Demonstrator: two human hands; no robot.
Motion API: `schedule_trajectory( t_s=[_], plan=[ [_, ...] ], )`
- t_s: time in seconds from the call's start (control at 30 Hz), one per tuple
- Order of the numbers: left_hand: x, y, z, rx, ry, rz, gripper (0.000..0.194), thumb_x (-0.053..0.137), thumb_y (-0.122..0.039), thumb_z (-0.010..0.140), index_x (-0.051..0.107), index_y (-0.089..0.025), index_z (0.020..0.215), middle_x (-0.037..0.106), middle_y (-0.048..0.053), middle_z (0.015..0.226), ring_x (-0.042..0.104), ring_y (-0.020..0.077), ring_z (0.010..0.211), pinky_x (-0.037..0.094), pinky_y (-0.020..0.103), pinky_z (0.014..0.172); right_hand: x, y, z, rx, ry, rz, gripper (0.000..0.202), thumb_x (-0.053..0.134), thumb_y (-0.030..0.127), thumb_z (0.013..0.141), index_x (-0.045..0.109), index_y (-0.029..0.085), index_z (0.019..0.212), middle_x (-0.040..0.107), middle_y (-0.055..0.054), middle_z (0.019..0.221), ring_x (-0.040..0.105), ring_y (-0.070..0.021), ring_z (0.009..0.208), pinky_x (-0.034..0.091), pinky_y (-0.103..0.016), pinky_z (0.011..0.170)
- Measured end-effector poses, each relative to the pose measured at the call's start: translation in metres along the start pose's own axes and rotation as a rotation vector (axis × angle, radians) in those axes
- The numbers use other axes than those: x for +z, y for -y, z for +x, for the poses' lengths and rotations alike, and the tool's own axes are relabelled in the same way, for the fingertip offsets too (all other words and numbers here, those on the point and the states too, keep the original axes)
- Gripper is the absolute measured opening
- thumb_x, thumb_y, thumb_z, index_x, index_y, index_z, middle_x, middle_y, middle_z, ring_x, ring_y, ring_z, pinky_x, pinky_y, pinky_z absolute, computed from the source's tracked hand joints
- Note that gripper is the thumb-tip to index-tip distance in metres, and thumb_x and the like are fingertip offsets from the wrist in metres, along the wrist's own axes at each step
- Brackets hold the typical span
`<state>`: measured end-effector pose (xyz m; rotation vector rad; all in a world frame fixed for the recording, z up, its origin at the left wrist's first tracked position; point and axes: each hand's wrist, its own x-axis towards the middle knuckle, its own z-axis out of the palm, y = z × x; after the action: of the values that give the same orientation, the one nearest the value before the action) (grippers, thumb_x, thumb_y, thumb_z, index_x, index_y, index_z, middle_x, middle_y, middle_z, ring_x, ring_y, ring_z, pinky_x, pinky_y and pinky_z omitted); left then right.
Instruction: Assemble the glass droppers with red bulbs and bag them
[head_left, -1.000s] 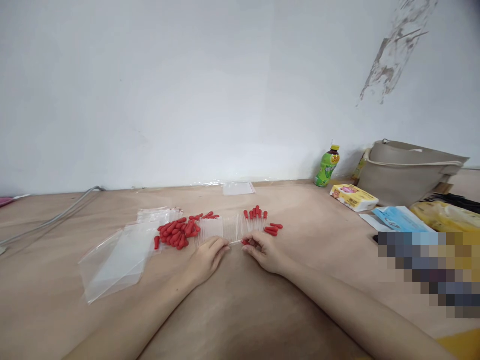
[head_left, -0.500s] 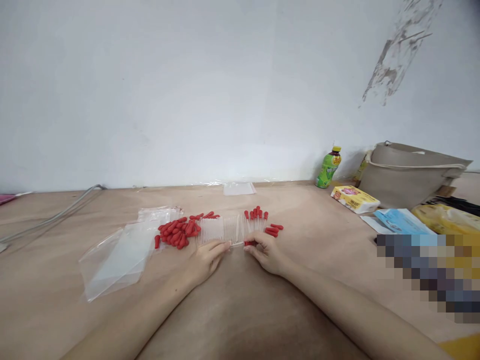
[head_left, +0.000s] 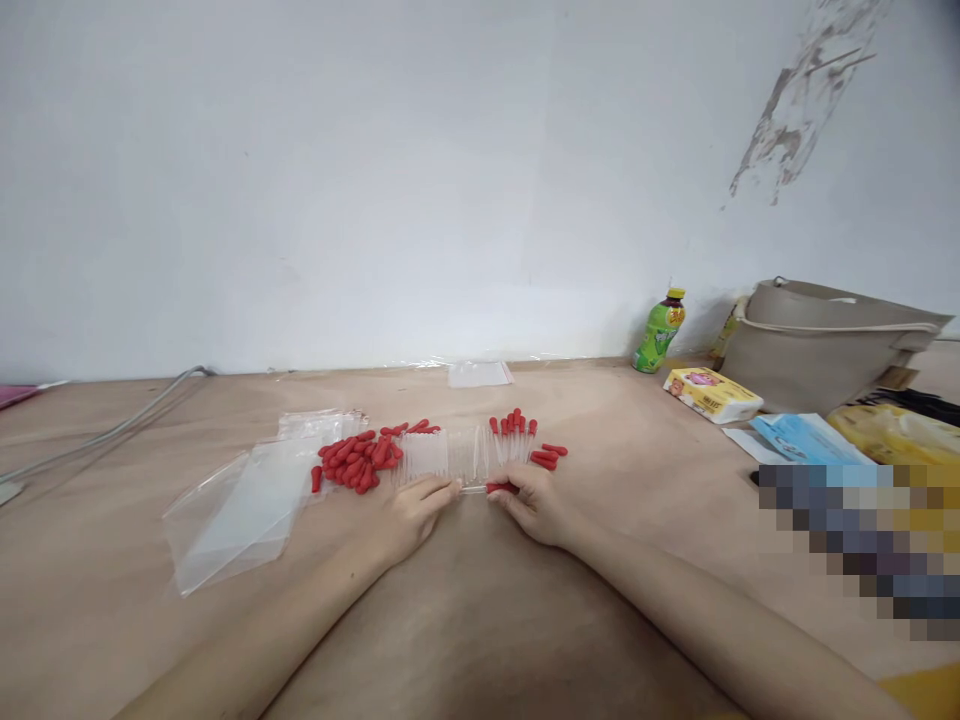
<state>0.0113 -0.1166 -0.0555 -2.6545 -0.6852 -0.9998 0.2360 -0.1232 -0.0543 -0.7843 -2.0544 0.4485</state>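
Note:
My left hand point(head_left: 417, 515) pinches one end of a thin clear tube point(head_left: 472, 490) low at the centre. My right hand point(head_left: 531, 505) grips a red rubber bulb point(head_left: 495, 487) at the tube's other end. Behind my hands lies a row of clear tubes point(head_left: 469, 455). To the left is a heap of red bulbs point(head_left: 356, 462). Several tubes with red bulbs on them point(head_left: 513, 428) fan out behind my right hand, and a few loose red bulbs point(head_left: 549, 458) lie to their right.
Clear plastic bags point(head_left: 240, 510) lie at the left, near a grey cable point(head_left: 112, 430). A small bag point(head_left: 480, 374) rests by the wall. At the right are a green bottle point(head_left: 660, 332), a yellow pack point(head_left: 712, 394), a blue packet point(head_left: 810, 438) and a grey bag point(head_left: 825, 345).
Both hands keep their grips, with the red bulb very slightly further left at the tube's end. The whole view has shifted a little.

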Motion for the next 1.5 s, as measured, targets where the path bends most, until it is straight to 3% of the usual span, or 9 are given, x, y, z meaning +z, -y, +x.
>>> schedule_trajectory(
  t_s=[0.4, 0.6, 0.77, 1.17, 1.3, 1.4, 1.5],
  plan=[
    [-0.004, -0.003, 0.002, 0.014, 0.116, 0.067, 0.026, 0.035, -0.01, 0.088, 0.056, -0.015, 0.101, 0.063, 0.008, 0.085, 0.056, 0.0154, 0.073, 0.049, 0.026, 0.063, -0.002, -0.007, 0.0, -0.152, 0.086, -0.199, 0.014, 0.048, 0.025, 0.083, 0.061, 0.018, 0.083, 0.062, -0.005, 0.073, 0.054, -0.014, 0.066, 0.042, -0.025, 0.06],
    [0.005, -0.002, -0.004, -0.003, 0.025, 0.028, 0.027, 0.038, -0.008, 0.085, 0.054, -0.014, 0.106, 0.063, 0.009, 0.085, 0.058, 0.016, 0.077, 0.05, 0.027, 0.067, -0.002, -0.004, 0.003, -0.136, 0.083, -0.181, 0.014, 0.047, 0.024, 0.084, 0.059, 0.018, 0.085, 0.063, -0.006, 0.077, 0.056, -0.0145, 0.07, 0.043, -0.026, 0.063],
    [0.005, -0.006, -0.001, 0.012, 0.034, 0.018, 0.028, 0.036, -0.008, 0.086, 0.056, -0.015, 0.104, 0.063, 0.008, 0.084, 0.058, 0.0156, 0.075, 0.05, 0.026, 0.065, -0.002, -0.005, 0.003, -0.165, 0.153, -0.218, 0.014, 0.046, 0.023, 0.084, 0.059, 0.017, 0.087, 0.062, -0.006, 0.077, 0.056, -0.0158, 0.071, 0.043, -0.027, 0.064],
    [0.002, -0.01, 0.004, -0.027, 0.04, 0.035, 0.025, 0.037, -0.01, 0.086, 0.059, -0.013, 0.097, 0.063, 0.008, 0.077, 0.058, 0.0161, 0.072, 0.049, 0.026, 0.063, 0.005, -0.007, 0.009, -0.159, 0.178, -0.249, 0.015, 0.046, 0.023, 0.084, 0.059, 0.016, 0.087, 0.061, -0.007, 0.077, 0.055, -0.0167, 0.072, 0.044, -0.028, 0.065],
    [0.003, -0.011, 0.005, -0.176, 0.039, -0.086, 0.022, 0.038, -0.016, 0.088, 0.058, -0.016, 0.097, 0.063, 0.006, 0.077, 0.059, 0.0143, 0.07, 0.048, 0.025, 0.063, 0.004, -0.003, 0.017, -0.073, 0.147, -0.064, 0.014, 0.048, 0.024, 0.083, 0.061, 0.018, 0.085, 0.061, -0.006, 0.08, 0.056, -0.0157, 0.075, 0.045, -0.029, 0.068],
    [0.001, -0.012, 0.005, -0.29, 0.05, -0.173, 0.021, 0.04, -0.022, 0.089, 0.056, -0.018, 0.102, 0.063, 0.004, 0.081, 0.059, 0.0131, 0.07, 0.047, 0.024, 0.064, 0.007, 0.002, 0.023, 0.122, -0.001, 0.207, 0.013, 0.056, 0.029, 0.079, 0.059, 0.019, 0.086, 0.06, -0.004, 0.081, 0.057, -0.0141, 0.075, 0.046, -0.028, 0.068],
    [-0.004, -0.013, 0.005, -0.287, 0.062, -0.193, 0.028, 0.042, -0.025, 0.088, 0.05, -0.018, 0.114, 0.062, 0.007, 0.095, 0.058, 0.0166, 0.086, 0.047, 0.029, 0.076, 0.004, 0.0, 0.033, 0.318, -0.161, 0.464, 0.03, 0.064, 0.037, 0.07, 0.051, 0.02, 0.092, 0.058, 0.0, 0.075, 0.056, -0.0118, 0.067, 0.046, -0.025, 0.061]
  ],
)
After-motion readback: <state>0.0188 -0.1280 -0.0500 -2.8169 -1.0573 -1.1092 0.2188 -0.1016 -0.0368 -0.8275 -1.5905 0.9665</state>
